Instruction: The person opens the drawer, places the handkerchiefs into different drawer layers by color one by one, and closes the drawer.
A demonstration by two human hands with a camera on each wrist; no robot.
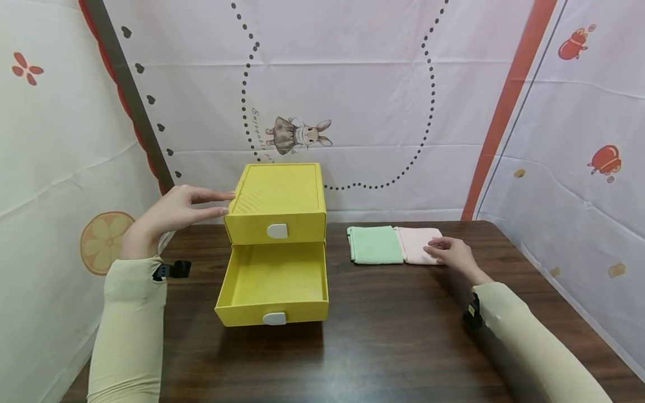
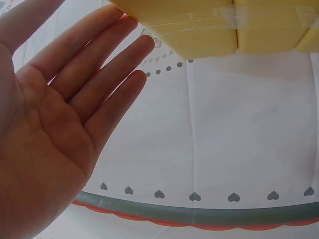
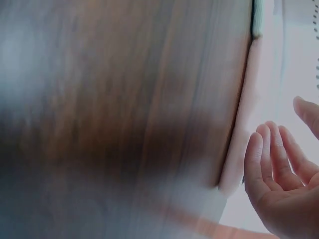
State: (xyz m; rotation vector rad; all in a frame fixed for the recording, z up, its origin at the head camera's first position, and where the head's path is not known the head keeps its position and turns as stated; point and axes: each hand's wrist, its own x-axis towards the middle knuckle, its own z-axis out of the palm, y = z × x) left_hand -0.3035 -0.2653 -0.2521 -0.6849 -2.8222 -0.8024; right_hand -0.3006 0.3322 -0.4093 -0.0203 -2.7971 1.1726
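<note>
A yellow drawer unit [image 1: 282, 190] stands on the table, its lower drawer [image 1: 276, 280] pulled out with nothing inside and its upper drawer closed. My left hand [image 1: 168, 215] is at the unit's upper left side, fingers straight and fingertips right at the edge; the left wrist view shows the palm and extended fingers by the yellow side. On the right lie a folded green cloth [image 1: 377, 245] and a folded pink cloth [image 1: 415, 245], side by side. My right hand [image 1: 456, 256] is over the right edge of the pink cloth, fingers loosely bent, holding nothing.
The dark wooden table [image 1: 393, 336] spreads in front of the unit and the cloths. A white printed curtain [image 1: 373, 112] with a rabbit picture hangs behind the table and along both sides. White tabs [image 1: 274, 319] mark the drawer fronts.
</note>
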